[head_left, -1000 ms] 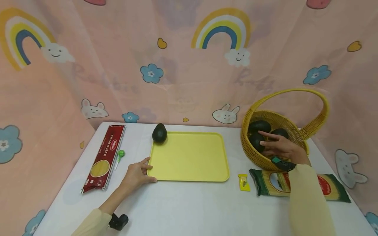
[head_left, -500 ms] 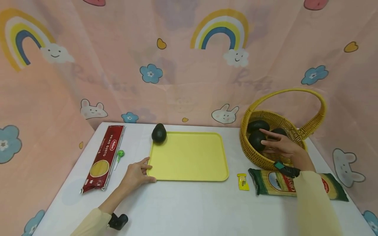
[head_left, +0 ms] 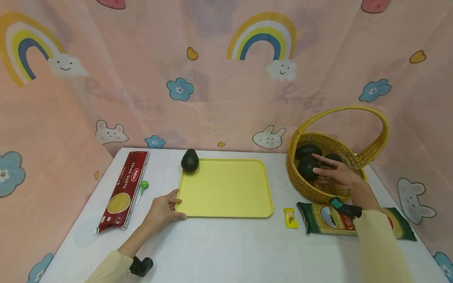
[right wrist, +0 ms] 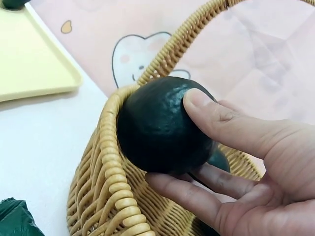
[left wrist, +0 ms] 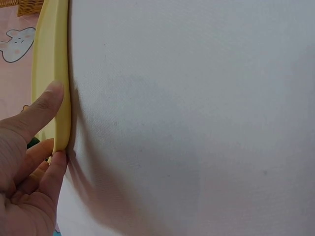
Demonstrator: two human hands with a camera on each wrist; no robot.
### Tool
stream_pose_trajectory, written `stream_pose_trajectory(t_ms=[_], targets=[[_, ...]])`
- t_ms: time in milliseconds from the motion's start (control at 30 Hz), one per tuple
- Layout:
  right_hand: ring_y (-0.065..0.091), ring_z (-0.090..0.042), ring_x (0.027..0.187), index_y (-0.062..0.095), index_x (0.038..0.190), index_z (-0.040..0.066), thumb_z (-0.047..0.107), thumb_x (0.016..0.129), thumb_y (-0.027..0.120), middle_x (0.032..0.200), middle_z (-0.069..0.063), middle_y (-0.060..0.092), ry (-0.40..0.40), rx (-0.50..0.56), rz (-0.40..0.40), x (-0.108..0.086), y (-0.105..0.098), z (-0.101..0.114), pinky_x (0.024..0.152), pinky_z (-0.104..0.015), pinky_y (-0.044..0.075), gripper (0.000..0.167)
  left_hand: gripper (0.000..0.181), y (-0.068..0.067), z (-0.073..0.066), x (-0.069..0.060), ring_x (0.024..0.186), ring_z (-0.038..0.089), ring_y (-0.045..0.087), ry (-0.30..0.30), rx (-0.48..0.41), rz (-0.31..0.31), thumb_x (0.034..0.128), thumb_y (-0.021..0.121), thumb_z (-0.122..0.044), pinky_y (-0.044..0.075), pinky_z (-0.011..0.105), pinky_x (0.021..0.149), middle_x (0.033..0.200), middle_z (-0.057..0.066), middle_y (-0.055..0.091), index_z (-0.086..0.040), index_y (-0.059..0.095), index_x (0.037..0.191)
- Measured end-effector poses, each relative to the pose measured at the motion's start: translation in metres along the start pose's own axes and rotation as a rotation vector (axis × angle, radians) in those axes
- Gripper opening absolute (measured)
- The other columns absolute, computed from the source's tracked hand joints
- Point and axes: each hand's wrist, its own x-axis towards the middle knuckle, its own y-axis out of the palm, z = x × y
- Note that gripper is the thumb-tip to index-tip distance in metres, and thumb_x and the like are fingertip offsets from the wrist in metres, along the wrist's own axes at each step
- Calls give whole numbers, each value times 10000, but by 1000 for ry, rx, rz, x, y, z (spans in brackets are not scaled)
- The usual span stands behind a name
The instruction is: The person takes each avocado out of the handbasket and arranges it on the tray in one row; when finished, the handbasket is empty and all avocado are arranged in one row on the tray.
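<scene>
So the avocado (right wrist: 157, 123) in play is a really dark one, green going on black, with a plump rounded end, slightly bumpy skin and a soft shine on top. It's in the left part of the yellow woven basket (head_left: 311, 193), which stands at the far right of the table. Can't tell if its underside is resting on the basket floor. The right hand (head_left: 337, 175) has it pinched: thumb on one side, fingers on the other, spread about as wide as the fruit and a bit bent, with a gap between the fingertips. Two more avocados sit in there, a second avocado (head_left: 308, 149) just beyond it and a third avocado (head_left: 334, 158) to the right, partly behind the hand.

Over on the left side, the left hand (head_left: 163, 208) is pinching the near left corner of a pale yellow tray (head_left: 226, 188). Thumb's laid on the near edge, fingers bent at the left edge, so not much of a gap there, basically just the corner between them. A fourth avocado (head_left: 190, 162) is at the tray's far left corner, narrow end pointing away.

Nearer than the basket there's a green and gold packet (head_left: 330, 220), partly under the right forearm, with a small yellow wrapper (head_left: 291, 218) just left of it.
</scene>
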Motion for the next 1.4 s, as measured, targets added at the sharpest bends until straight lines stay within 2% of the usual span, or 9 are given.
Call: stream_pose_trajectory(t_ms=[433,500,567,667,800,900,1133,1233,1400], targets=[[361,-25,400,404,1435,371,49,977,534,1486,-306,-252,7,189,-66,-9,9,13,837,-307,544,575,522,0,-2,-1,1091,263,627,-18,-3,-1,609,900,-112,548,243,751,1375,150,524,88,700,1047],[554,-54,581,404,1431,378,52,970,548,1494,-287,-254,13,190,-85,-10,10,15,845,-321,542,583,519,0,-2,-1,1089,262,628,-19,-5,-1,607,900,-103,547,243,754,1376,150,524,89,700,1046],[623,-216,1018,362,1455,366,53,968,553,1503,-271,-251,19,182,-98,-10,12,16,852,-329,540,609,520,0,-2,-1,1092,262,626,-21,-5,-1,606,901,-102,547,242,755,1375,150,524,89,700,1046],[106,-427,1405,265,1500,318,54,973,543,1507,-250,-267,19,169,-95,-11,14,19,867,-334,534,652,523,0,-2,-1,1087,258,628,-20,-4,-1,607,901,-108,547,239,744,1373,150,526,88,699,1048],[-66,-454,1394,232,1513,291,53,977,535,1504,-224,-297,9,182,-82,-13,18,23,882,-342,527,660,527,0,-2,-1,1092,257,625,-18,-3,-2,607,902,-118,542,224,723,1369,149,529,87,700,1048],[320,-344,1358,278,1500,309,64,970,552,1506,-238,-282,2,178,-86,-16,21,26,895,-362,518,644,527,0,-2,-1,1090,255,626,-16,-3,-2,607,903,-120,534,205,707,1368,150,530,87,700,1047],[497,-288,1233,356,1466,343,62,973,545,1502,-251,-280,-15,206,-57,-20,34,34,904,-380,511,598,525,0,0,-1,1008,204,649,-7,12,-2,604,905,-131,510,163,668,1368,151,530,81,705,1041],[589,-42,980,438,1418,361,44,963,555,1509,-255,-260,-15,237,-53,-19,39,35,894,-389,515,567,523,1,0,-1,977,192,659,-10,9,-3,603,905,-127,525,181,682,1367,151,532,80,706,1040],[595,-85,986,453,1408,357,21,958,555,1522,-262,-218,-12,265,-44,-18,48,40,925,-435,485,570,524,1,0,0,1011,215,658,-5,6,-11,599,906,-122,537,203,702,1361,149,538,83,705,1037]])
